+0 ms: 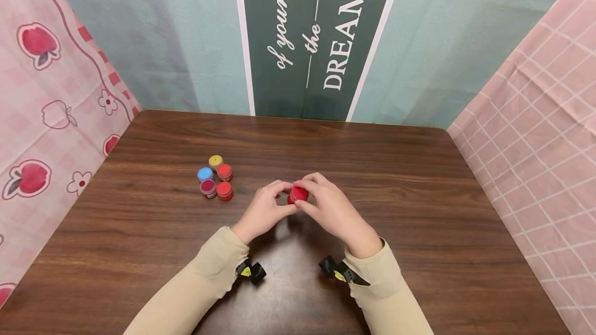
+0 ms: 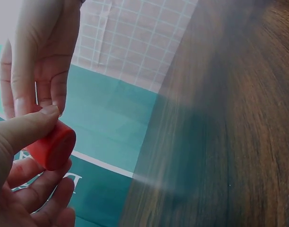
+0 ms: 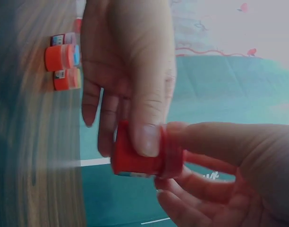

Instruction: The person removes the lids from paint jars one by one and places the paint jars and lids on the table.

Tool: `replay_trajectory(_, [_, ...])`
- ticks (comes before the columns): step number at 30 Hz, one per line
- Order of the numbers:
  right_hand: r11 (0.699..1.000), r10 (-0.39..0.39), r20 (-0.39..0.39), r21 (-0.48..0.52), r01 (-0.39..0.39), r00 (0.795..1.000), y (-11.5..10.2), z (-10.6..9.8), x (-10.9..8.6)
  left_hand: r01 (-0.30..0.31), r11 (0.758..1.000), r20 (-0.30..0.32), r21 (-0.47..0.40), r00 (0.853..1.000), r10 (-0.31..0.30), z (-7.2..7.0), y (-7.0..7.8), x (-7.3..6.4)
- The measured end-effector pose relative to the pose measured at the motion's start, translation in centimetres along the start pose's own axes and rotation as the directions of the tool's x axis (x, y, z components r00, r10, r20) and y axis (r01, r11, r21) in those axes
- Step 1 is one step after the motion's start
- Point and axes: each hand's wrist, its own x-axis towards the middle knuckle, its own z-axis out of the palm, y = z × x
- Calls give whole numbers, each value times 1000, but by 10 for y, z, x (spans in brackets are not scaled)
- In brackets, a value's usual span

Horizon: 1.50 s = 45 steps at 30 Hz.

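A small red paint pot [image 1: 300,193] is held up between both hands, above the middle of the table. My left hand [image 1: 266,210] pinches the body of the pot [image 3: 135,158], thumb on its side. From the other side, my right hand [image 1: 334,211] grips the lid end [image 3: 172,158] with thumb and fingers. The rounded base of the pot [image 2: 62,149] shows in the left wrist view, while the right hand [image 2: 45,61] covers the lid there. Part of a pale label appears along the pot's lower side in the right wrist view.
Left of the hands, several small pots stand close together on the brown wooden table [image 1: 400,185]: yellow [image 1: 215,161], blue [image 1: 205,174], dark pink [image 1: 208,188] and red [image 1: 225,191]. Behind the table hangs a teal cloth [image 1: 186,66]; pink cloths [image 1: 535,118] flank it.
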Motion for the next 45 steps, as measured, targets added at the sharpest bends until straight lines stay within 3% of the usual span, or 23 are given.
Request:
replay_trajectory(4, [996,-87,45,28,86,995,2,-6,-2,1,1000,20,20,1000,-1,1,-1,2])
replay_trajectory(7, [995,-98,38,31,97,994,3,-5,-2,-14,1000,13,16,1000,14,3,-3,3])
replay_trajectory(10, [1000,0,-19,3,0,1000,3,-2,-2,-24,1000,-1,-3,1000,24,6,-2,4])
replay_trajectory(13, [991,131,-71,-18,-132,989,4,1,-2,-25,1000,11,-12,1000,25,9,-1,7])
replay_trajectory(16, [985,171,-72,-18,-173,983,5,0,-3,-21,1000,34,7,999,20,11,0,11])
replay_trajectory(22, [999,36,-26,-11,-36,999,17,-5,-1,-18,998,71,56,997,14,12,-2,19])
replay_trajectory(26, [995,-55,-2,79,55,998,32,-7,-1,-20,998,118,62,993,12,13,-7,26])
replay_trajectory(29, [985,-53,-21,161,56,998,48,-9,-1,-6,999,141,47,990,-1,14,-10,33])
replay_trajectory(32, [985,14,-45,174,-6,999,67,-14,-3,41,998,146,44,988,-47,15,-13,40])
replay_trajectory(37, [982,186,-71,44,-184,980,104,-26,-14,131,987,134,89,981,-142,14,-20,50])
replay_trajectory(45, [901,390,-60,-180,-394,919,157,-41,-37,213,963,133,165,963,-236,10,-35,64])
